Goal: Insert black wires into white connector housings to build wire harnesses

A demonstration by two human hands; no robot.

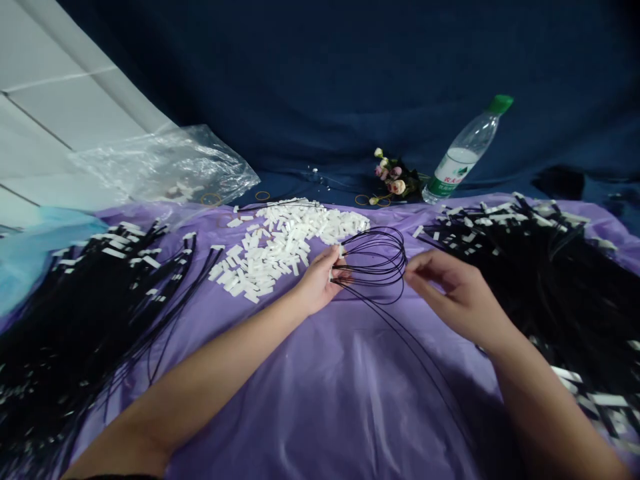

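My left hand (320, 280) is closed on a white connector piece (341, 251) at the middle. Thin black wires (380, 270) run from it and curve round in loops to the right. My right hand (445, 287) is at the right edge of these loops, thumb and fingertips pinched together at the wires; what lies between the tips is too small to make out. Two long wire ends trail down and to the right over the purple sheet (300, 400). A pile of small white pieces (280, 243) lies just beyond my left hand.
Bundles of black wires with white ends lie at the left (75, 313) and right (560, 287). Behind are a clear plastic bag (200, 163), yellow rubber bands (263, 196), small artificial flowers (395, 183) and a tilted water bottle (460, 160) against dark blue cloth (320, 80).
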